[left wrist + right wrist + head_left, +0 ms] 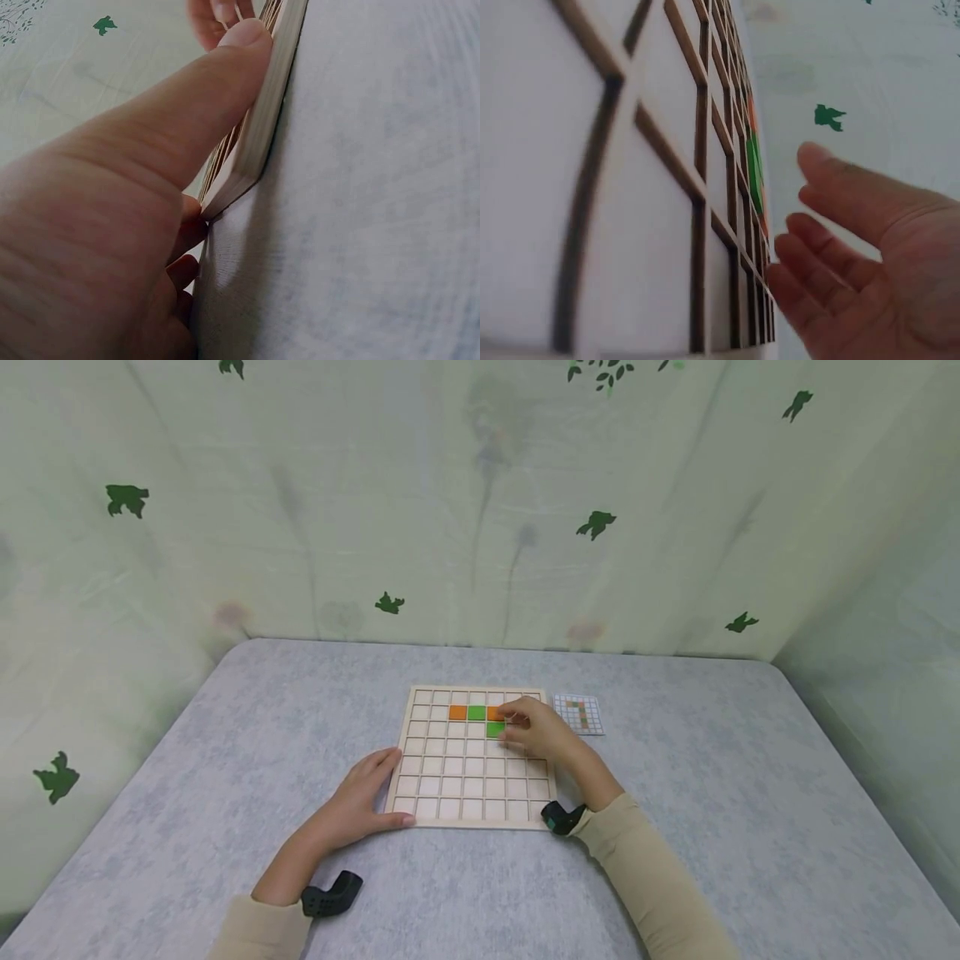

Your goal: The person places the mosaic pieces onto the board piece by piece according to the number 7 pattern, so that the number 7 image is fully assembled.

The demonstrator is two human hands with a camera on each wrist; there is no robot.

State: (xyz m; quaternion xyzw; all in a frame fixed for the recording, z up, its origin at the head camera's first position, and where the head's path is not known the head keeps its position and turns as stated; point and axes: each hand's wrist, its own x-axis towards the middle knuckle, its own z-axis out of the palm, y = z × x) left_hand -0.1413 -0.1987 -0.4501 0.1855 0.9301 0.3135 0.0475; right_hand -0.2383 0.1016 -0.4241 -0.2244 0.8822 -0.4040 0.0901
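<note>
A wooden grid board (393, 810) lies flat on the table. Two orange tiles (458, 713) and a green tile (476, 713) between them form a row in its upper part. Another green tile (495, 729) sits beneath the right-hand orange one. My left hand (352, 802) rests at the board's near left corner, its thumb (232, 82) straight along the near edge and the other fingers at the left side. Over the upper right squares is my right hand (543, 731), fingertips right beside the rightmost tiles. In the right wrist view its fingers (829, 259) are loosely bent with nothing between them.
Just right of the board lies a small card (579, 715) printed with a grid and a pattern of orange and green squares. The grey table (300, 693) meets a pale curtain (420, 485) with green leaf-like shapes behind it. Each wrist wears a black device (332, 894).
</note>
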